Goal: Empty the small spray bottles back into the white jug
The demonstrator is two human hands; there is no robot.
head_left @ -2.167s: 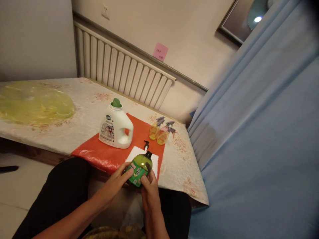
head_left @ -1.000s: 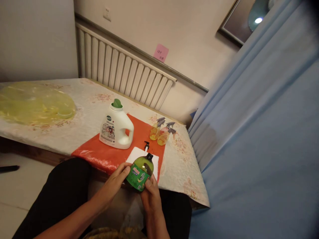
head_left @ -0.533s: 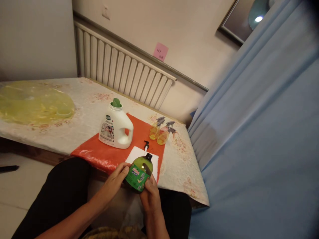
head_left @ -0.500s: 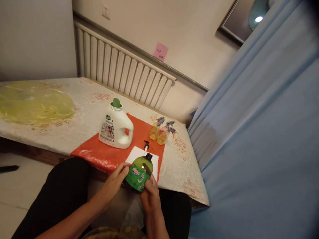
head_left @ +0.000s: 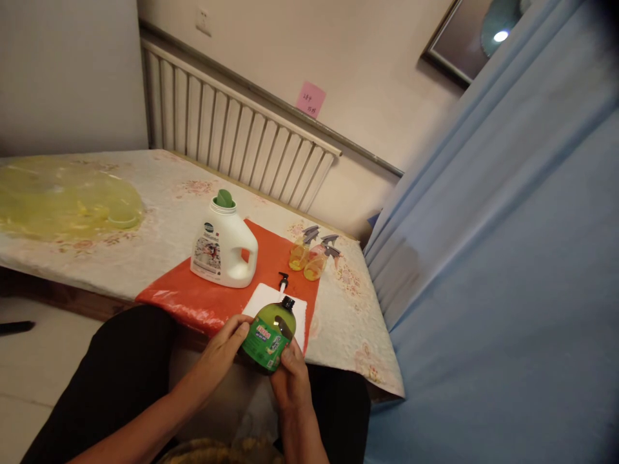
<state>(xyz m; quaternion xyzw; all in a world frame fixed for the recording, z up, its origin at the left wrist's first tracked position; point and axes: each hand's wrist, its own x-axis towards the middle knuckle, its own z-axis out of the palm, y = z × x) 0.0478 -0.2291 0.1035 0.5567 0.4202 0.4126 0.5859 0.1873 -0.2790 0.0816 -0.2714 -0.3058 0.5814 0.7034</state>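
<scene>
A green bottle (head_left: 265,338) with a green label and an open black neck is held tilted at the table's front edge. My left hand (head_left: 231,338) grips its left side. Around its lower right side my right hand (head_left: 292,374) is closed. Just beyond the bottle, a black pump head (head_left: 283,281) with a white stem lies on a folded white cloth (head_left: 261,296). Behind and to the left, a large white jug (head_left: 225,248) with a side handle stands on a red sheet (head_left: 174,290), a green piece (head_left: 224,198) sitting in its mouth.
Several small spray bottles (head_left: 312,261) with grey triggers and yellow liquid stand at the right of the red sheet. A yellow translucent plastic bag (head_left: 62,200) lies at the left of the flowered tablecloth (head_left: 169,206). A blue curtain (head_left: 498,258) hangs along the right side.
</scene>
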